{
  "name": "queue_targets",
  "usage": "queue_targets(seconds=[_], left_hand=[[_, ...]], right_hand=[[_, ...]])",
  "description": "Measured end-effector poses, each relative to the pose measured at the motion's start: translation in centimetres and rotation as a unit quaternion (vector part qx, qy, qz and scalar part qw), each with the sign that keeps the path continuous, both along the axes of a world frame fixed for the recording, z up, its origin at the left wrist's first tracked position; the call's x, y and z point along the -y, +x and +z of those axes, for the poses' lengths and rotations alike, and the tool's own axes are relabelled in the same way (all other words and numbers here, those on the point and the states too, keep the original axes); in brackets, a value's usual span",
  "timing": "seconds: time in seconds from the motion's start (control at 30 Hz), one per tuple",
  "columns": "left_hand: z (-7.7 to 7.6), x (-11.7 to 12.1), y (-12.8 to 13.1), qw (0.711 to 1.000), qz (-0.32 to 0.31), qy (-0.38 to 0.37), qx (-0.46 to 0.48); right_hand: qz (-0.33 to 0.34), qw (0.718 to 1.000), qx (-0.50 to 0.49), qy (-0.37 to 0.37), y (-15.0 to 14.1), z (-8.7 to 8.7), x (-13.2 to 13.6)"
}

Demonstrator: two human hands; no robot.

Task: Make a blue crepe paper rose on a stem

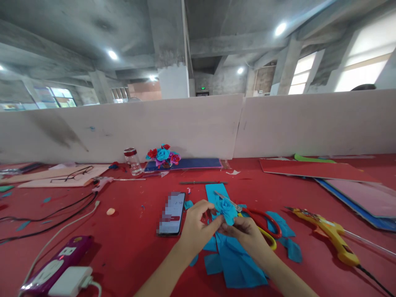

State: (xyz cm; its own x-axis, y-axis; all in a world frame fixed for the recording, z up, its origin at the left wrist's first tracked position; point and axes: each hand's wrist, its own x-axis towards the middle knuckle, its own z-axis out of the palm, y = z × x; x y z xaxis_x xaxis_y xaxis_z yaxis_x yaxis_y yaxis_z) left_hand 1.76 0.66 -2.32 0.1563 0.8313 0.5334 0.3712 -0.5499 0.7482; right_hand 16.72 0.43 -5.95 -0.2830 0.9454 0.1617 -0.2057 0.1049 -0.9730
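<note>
Between my two hands is a blue paper flower with layered, curled petals. My left hand pinches it from the left side, fingers bent round its edge. From the right and below, my right hand grips a lower petal between thumb and fingers. Just behind the flower lie scissors with red and yellow handles, partly covered by the flower and my right hand. Blue paper sheets and cut pieces spread beneath and around my hands on the red table.
A phone lies left of my hands. To the right rests a yellow glue gun. Farther back stand a glass jar and a red-and-blue flower arrangement. A purple power strip, cables and glasses are at left; coloured sheets lie at right.
</note>
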Motion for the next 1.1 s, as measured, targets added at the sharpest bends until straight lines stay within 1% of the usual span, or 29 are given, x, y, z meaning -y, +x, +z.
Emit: queue_targets(seconds=[0.1, 0.2, 0.3, 0.4, 0.47, 0.53, 0.6, 0.7, 0.77, 0.8, 0.87, 0.93, 0.97, 1.03, 1.07, 1.1], left_hand=[[0.1, 0.0, 0.0, 1.000, 0.004, -0.002, -0.021], [0.1, 0.0, 0.2, 0.999, 0.007, -0.016, -0.029], [0.1, -0.1, 0.2, 0.999, 0.002, -0.053, -0.011], [0.0, -0.1, 0.3, 0.994, -0.013, -0.106, 0.016], [0.0, -0.1, 0.3, 0.992, -0.009, -0.123, 0.028], [-0.2, -0.1, 0.3, 0.992, 0.013, -0.119, 0.026], [-0.4, 0.0, 0.3, 0.994, 0.045, -0.098, 0.013], [-0.7, 0.1, 0.4, 0.995, 0.089, -0.036, -0.024], [-0.9, 0.4, 0.4, 0.994, 0.103, 0.012, -0.045], [-0.9, 0.5, 0.4, 0.993, 0.102, 0.036, -0.047], [-0.8, 0.6, 0.4, 0.994, 0.081, 0.072, -0.030], [-0.7, 0.5, 0.2, 0.995, 0.064, 0.071, 0.012], [-0.6, 0.3, 0.0, 0.996, 0.063, 0.052, 0.032], [-0.5, -0.3, -0.6, 0.996, 0.076, -0.018, 0.046], [-0.4, -0.7, -0.9, 0.996, 0.062, -0.062, 0.022], [-0.5, -1.2, -1.2, 0.993, 0.031, -0.110, -0.012]], right_hand=[[-0.009, 0.999, 0.025, 0.023, 0.0, 0.0, 0.0], [-0.050, 0.992, 0.085, 0.075, 0.1, 0.1, 0.0], [-0.111, 0.970, 0.165, 0.142, 0.2, 0.0, 0.0], [-0.139, 0.947, 0.213, 0.195, 0.3, 0.0, 0.1], [-0.154, 0.932, 0.240, 0.223, 0.3, -0.1, 0.2], [-0.170, 0.914, 0.270, 0.249, 0.4, -0.1, 0.4], [-0.175, 0.901, 0.290, 0.270, 0.4, -0.2, 0.6], [-0.172, 0.897, 0.296, 0.279, 0.5, -0.4, 0.7], [-0.176, 0.904, 0.288, 0.262, 0.5, -0.5, 0.7], [-0.180, 0.912, 0.279, 0.240, 0.5, -0.4, 0.6], [-0.185, 0.941, 0.229, 0.166, 0.4, -0.2, 0.4], [-0.173, 0.974, 0.136, 0.059, 0.4, 0.1, 0.2], [-0.166, 0.983, 0.081, 0.008, 0.4, 0.3, 0.0], [-0.156, 0.985, -0.014, -0.066, 0.7, 0.6, -0.2], [-0.158, 0.982, -0.050, -0.087, 0.8, 0.8, -0.3], [-0.163, 0.978, -0.081, -0.100, 1.0, 1.0, -0.4]])
